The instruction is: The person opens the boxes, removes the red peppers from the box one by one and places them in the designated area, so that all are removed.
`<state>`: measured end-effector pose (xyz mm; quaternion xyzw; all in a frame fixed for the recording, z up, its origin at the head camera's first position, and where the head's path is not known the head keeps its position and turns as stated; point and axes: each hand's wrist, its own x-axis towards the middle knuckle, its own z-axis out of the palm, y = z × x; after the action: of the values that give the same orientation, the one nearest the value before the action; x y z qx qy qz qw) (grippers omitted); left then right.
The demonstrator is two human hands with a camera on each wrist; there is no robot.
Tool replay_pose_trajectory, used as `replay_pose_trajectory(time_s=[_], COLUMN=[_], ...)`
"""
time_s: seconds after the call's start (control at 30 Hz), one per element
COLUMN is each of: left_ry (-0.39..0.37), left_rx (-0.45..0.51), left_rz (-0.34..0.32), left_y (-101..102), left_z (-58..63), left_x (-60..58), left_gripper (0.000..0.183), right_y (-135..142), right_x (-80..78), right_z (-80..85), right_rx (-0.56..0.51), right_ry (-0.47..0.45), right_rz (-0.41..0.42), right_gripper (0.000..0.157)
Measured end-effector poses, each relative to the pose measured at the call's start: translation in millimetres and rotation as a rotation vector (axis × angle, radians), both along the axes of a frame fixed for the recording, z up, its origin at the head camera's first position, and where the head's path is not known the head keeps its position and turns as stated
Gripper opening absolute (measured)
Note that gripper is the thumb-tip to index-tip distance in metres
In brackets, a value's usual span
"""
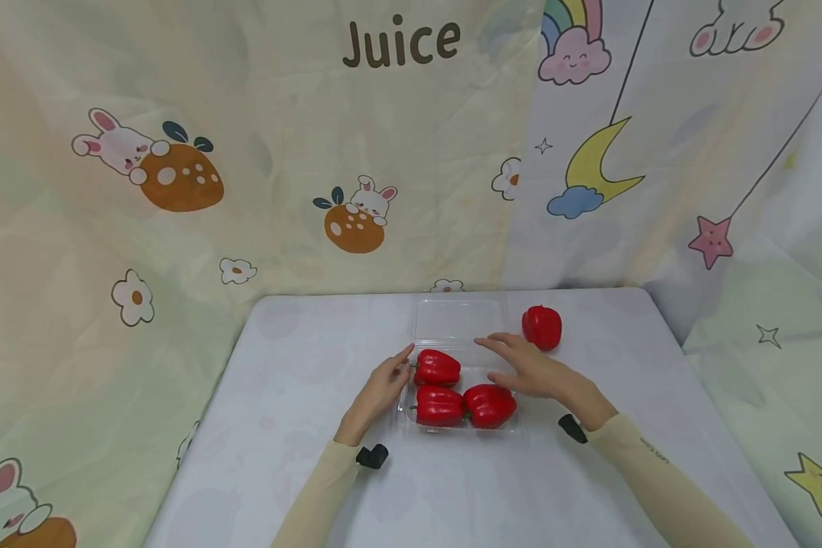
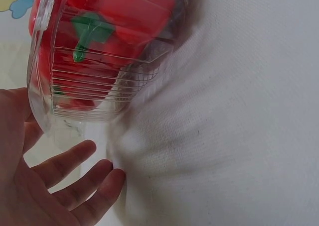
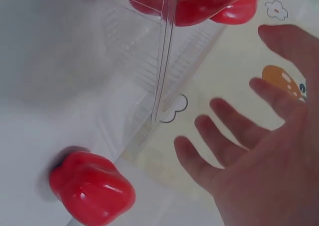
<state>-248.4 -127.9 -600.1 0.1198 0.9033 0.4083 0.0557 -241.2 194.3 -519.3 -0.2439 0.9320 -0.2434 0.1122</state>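
A clear plastic clamshell box [image 1: 476, 374] stands on the table, its lid [image 1: 455, 320] folded back flat. Three red bell peppers lie inside: one at back left [image 1: 438, 367], one at front left [image 1: 440, 406], one at front right [image 1: 491, 406]. The back right corner of the box holds no pepper. My left hand [image 1: 380, 387] is at the box's left side, fingers loosely spread near the rim; contact is hard to tell. Over the right side hovers my right hand [image 1: 530, 367], fingers apart, holding nothing. A fourth bell pepper [image 3: 92, 188] lies beyond it on the table.
The white-covered table [image 1: 294, 365] ends at a printed cloth backdrop [image 1: 281, 152] along its back edge. Cloth also hangs at both sides. A small black device [image 1: 373, 457] sits at the left wrist, another [image 1: 572, 428] at the right.
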Motion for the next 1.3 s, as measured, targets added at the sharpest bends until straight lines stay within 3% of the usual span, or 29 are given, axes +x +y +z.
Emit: replay_pose_trajectory(time_s=[0.2, 0.4, 0.77, 1.3], left_ry=[0.005, 0.009, -0.003, -0.003], left_rx=[0.012, 0.014, 0.005, 0.023], left_rz=[-0.005, -0.002, 0.0, 0.004], left_y=[0, -1, -1, 0], left_z=[-0.9, -1.0, -1.6, 1.2], left_x=[-0.2, -0.8, -0.9, 0.7], left_gripper=[0.05, 0.05, 0.051, 0.051], right_y=[-4, -9, -15, -24], right_x=[3.5, 10.5, 20.0, 26.9], right_z=[-3.0, -3.8, -1.8, 4.3], right_rx=[0.003, 0.018, -0.012, 0.111], right_ry=[-0.098, -0.111, -0.146, -0.128], right_rz=[0.1, 0.199, 0.252, 0.312], right_gripper=[0.077, 0.075, 0.073, 0.063])
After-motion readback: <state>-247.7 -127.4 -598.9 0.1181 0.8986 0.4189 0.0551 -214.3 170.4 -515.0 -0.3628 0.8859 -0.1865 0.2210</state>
